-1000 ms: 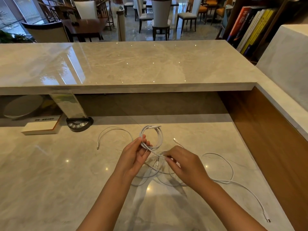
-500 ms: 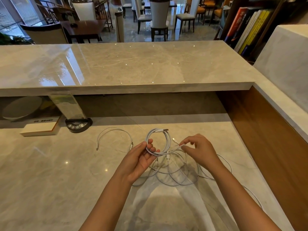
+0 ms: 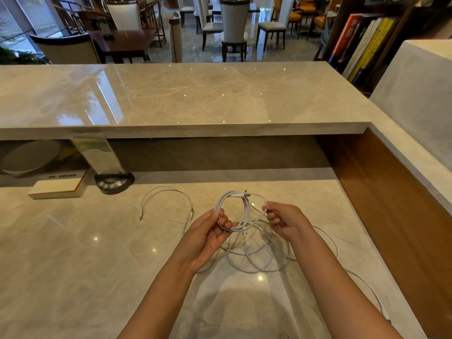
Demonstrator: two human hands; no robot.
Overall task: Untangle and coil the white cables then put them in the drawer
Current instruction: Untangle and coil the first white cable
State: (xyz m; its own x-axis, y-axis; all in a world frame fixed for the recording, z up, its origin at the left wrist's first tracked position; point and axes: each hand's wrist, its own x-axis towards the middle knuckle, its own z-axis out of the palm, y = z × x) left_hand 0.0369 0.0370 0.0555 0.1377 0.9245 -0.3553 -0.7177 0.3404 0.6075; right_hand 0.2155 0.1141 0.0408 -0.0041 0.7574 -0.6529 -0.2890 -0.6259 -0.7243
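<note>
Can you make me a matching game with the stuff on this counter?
Things:
1. coiled white cable
2. short white cable
3. black round device
4. books

Places:
A. on a shelf at the far right
B. lying alone on the counter, left of the hands
C. held up between both hands
D. at the foot of the clear sign stand

Pairs: 1-C, 2-B, 3-D, 4-A
</note>
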